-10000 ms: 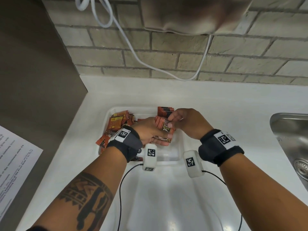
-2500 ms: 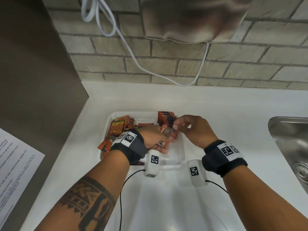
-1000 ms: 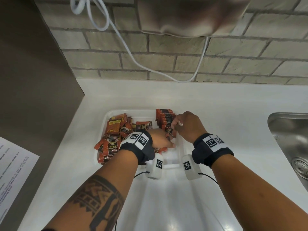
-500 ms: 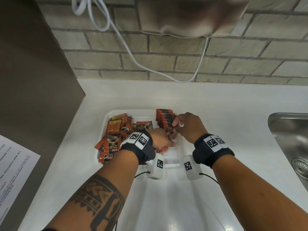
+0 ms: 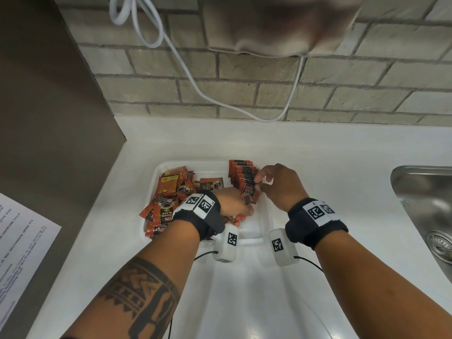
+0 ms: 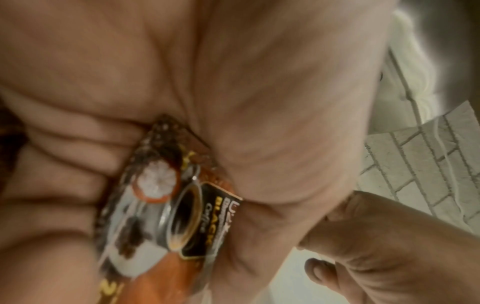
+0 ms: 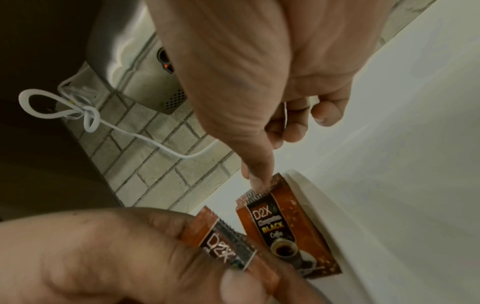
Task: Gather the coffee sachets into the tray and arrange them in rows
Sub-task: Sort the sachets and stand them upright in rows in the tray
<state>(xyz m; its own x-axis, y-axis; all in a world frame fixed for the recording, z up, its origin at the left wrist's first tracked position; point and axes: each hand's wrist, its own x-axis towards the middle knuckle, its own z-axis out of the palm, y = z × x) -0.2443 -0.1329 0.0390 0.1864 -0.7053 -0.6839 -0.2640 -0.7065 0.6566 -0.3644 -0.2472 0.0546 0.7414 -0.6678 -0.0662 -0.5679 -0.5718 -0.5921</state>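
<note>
A white tray [image 5: 256, 232] sits on the counter. A loose pile of orange-brown coffee sachets [image 5: 171, 189] fills its left half. A row of upright sachets [image 5: 242, 170] stands along its right rear. My left hand [image 5: 241, 206] hovers over the tray's middle and grips a small bundle of sachets [image 6: 166, 216], also seen from the right wrist as the bundle [image 7: 223, 244]. My right hand [image 5: 260, 183] pinches the top edge of the row's front sachet [image 7: 285, 226], thumb on its corner, beside the tray rim [image 7: 337, 216].
A steel sink [image 5: 425, 204] lies at the right. A printed paper sheet [image 5: 19, 241] lies at the left, below a brown panel [image 5: 49, 94]. A white cable [image 5: 195, 86] and a grey wall unit [image 5: 269, 25] hang on the brick wall.
My right hand took a sachet from the left hand's bundle and brought it to the front of the row, where it now holds its top. The left hand barely moved.
</note>
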